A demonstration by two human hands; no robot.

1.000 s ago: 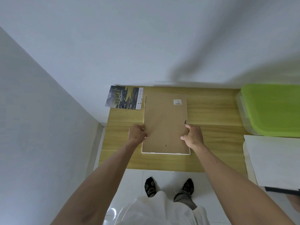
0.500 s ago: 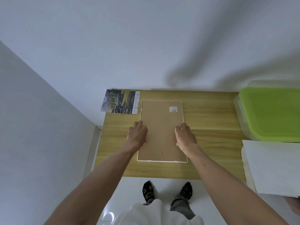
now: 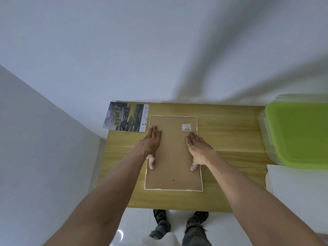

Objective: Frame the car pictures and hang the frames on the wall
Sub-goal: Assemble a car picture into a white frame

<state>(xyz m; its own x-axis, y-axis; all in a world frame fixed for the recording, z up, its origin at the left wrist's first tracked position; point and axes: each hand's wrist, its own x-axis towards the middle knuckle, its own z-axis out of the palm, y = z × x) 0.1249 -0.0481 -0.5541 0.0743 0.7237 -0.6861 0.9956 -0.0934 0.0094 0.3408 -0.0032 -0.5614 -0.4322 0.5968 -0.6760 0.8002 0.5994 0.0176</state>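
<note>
Brown fibreboard backing faces up in the thin white rectangular picture frame (image 3: 173,153), which lies face down in the middle of the pale wooden counter (image 3: 230,139). The left hand (image 3: 152,141) and the right hand (image 3: 198,148) both lie flat and released on that backing, fingers straight toward twelve o'clock and thumbs pressing down toward six. At about ten o'clock from the frame, a glossy printed car picture (image 3: 126,116) lies unframed with one corner overhanging the counter's edge. Out at three o'clock sits a clear plastic box with a lime-green lid (image 3: 298,132). Uneven pressing could, I think, leave the board cocked in its rebate, and a careless sleeve might knock that overhanging print to the floor.
</note>
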